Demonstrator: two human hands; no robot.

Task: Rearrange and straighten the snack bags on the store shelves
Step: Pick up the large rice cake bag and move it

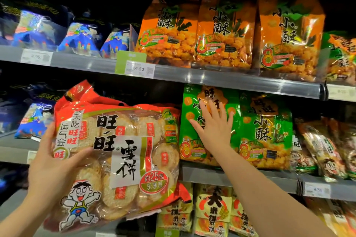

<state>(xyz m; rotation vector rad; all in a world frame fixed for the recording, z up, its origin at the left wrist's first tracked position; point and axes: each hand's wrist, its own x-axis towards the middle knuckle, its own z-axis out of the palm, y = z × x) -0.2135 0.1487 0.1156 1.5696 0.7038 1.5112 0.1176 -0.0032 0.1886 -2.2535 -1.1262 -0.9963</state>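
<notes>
A large red bag of rice crackers (123, 156) is held up in front of the middle shelf. My left hand (52, 167) grips its left edge, thumb across the front. My right hand (213, 125) lies flat with straight fingers against a green snack bag (190, 140) on the middle shelf. A second green bag (267, 132) stands right beside it. Three orange snack bags (223, 32) stand upright on the shelf above.
Blue bags (81, 38) fill the upper left shelf, and more blue bags (34, 119) sit at the middle left. Brown packets (325, 150) lean at the right. Yellow packs (212, 209) lie on the lower shelf. The metal shelf rail (231, 81) carries a price tag (138, 68).
</notes>
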